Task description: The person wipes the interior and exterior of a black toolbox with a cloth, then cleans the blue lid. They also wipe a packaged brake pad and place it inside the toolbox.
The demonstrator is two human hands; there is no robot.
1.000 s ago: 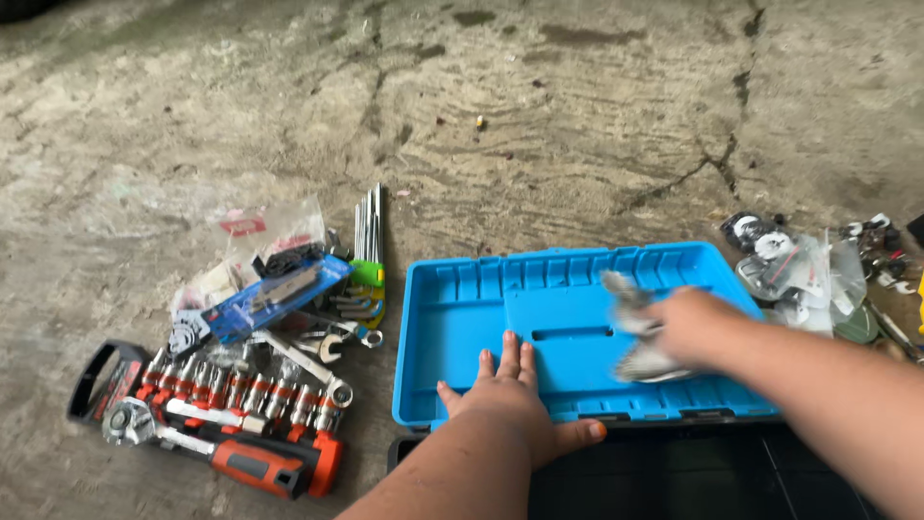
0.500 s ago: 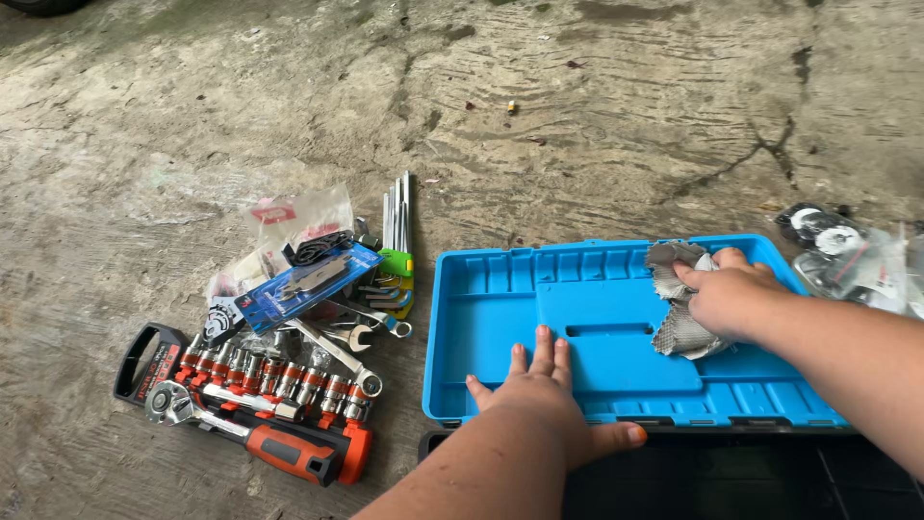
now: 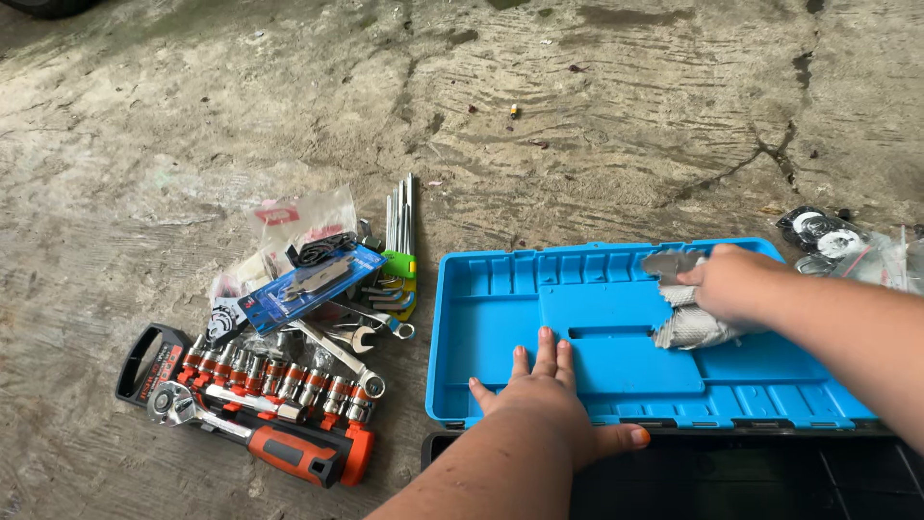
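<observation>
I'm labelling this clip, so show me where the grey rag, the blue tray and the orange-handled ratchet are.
grey rag (image 3: 688, 327): head view, on the crumpled cloth below the right hand.
blue tray (image 3: 491, 327): head view, on the bare floor of its left compartment.
orange-handled ratchet (image 3: 279, 450): head view, on the orange grip.

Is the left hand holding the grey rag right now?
No, the left hand lies flat on the blue tray's near edge, while the right hand presses the grey rag.

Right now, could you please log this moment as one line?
left hand: flat on tray | right hand: presses rag on tray | tools: floor, left
</observation>
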